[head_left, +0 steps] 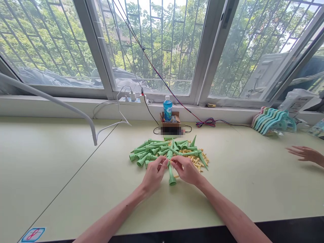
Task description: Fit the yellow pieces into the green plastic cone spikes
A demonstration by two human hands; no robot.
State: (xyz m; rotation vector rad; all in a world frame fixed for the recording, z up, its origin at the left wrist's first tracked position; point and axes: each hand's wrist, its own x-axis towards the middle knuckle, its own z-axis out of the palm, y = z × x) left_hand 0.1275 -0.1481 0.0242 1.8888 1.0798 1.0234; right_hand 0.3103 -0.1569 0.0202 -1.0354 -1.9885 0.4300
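My left hand (155,172) and my right hand (187,170) meet over the front of a heap of parts, both with fingers pinched. Between their fingertips shows a bit of a small yellow peg (170,161), mostly covered by the fingers. Just below, a green cone-shaped spike (172,177) lies on the table with its wide, hollow end toward me. Behind my hands several green spikes (154,147) are piled, mostly left and centre. Many small yellow pegs (199,162) lie loose to the right of the pile, some under green spikes.
A blue-labelled bottle (167,109) stands in a small cardboard box (178,118) behind the heap. Coiled cables (206,123) and several hangers (272,120) are along the back. A white bent tube (76,109) juts in from the left. Another person's hand (306,154) reaches in at right.
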